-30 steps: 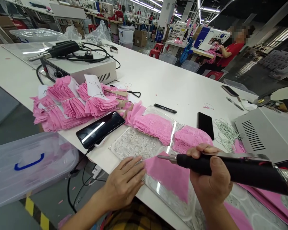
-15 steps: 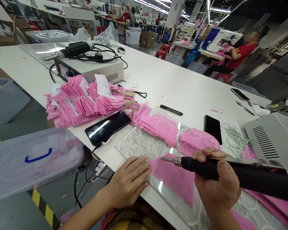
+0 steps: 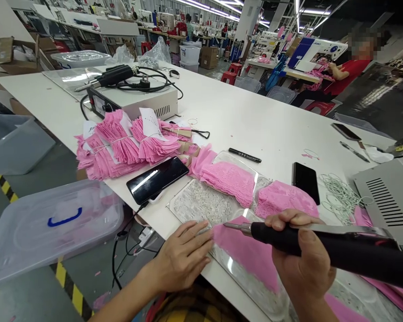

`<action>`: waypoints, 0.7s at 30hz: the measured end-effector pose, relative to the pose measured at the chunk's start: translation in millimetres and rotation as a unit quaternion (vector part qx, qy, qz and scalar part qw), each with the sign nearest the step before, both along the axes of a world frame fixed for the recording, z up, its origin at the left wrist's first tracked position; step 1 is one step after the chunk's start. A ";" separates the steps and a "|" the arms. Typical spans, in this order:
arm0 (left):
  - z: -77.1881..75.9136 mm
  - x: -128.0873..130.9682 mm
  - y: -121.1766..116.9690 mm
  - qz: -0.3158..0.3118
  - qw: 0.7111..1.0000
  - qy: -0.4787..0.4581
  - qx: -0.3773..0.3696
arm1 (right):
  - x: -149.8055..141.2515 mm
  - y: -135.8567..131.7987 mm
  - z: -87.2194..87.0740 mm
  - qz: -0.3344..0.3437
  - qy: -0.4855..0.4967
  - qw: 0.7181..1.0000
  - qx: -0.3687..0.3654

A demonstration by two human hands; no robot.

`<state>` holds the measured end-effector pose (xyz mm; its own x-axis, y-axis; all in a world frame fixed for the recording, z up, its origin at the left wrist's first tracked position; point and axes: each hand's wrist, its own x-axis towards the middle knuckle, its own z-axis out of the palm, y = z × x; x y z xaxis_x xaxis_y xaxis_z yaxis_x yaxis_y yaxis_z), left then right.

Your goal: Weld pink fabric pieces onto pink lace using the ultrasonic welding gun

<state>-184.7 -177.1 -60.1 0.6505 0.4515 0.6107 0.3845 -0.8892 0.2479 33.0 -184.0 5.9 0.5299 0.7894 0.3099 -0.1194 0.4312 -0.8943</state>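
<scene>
My right hand (image 3: pixel 302 255) is closed around a black handheld tool (image 3: pixel 322 246) with a tapered metal tip. The tip points left, over the upper left part of a flat pink fabric piece (image 3: pixel 246 250); whether it touches the cloth I cannot tell. That piece lies on a clear plastic plate (image 3: pixel 268 306) with speckled bits showing in it. My left hand (image 3: pixel 186 255) lies flat with fingers stretched out, fingertips at the fabric's left edge. Just beyond are a stack of pink lace pieces (image 3: pixel 228 181) and another pink lace pile (image 3: pixel 285 199).
Tied pink fabric bundles (image 3: pixel 121 143) lie by a grey box (image 3: pixel 147 100) bearing a similar black tool (image 3: pixel 116 75). Around the work are a phone (image 3: pixel 157 179), another phone (image 3: pixel 305 181), a marker (image 3: pixel 245 155) and pale green elastic loops (image 3: pixel 342 194). A lidded bin (image 3: pixel 57 228) stands left.
The view has shifted, so the table's things appear farther right. The tool tip has moved slightly left over the pink fabric. My left hand stays flat at its edge.
</scene>
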 end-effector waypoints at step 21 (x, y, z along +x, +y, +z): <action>3.5 2.4 0.5 0.009 1.000 0.024 0.004 | -11.1 -0.9 -0.8 0.034 0.013 0.999 -0.003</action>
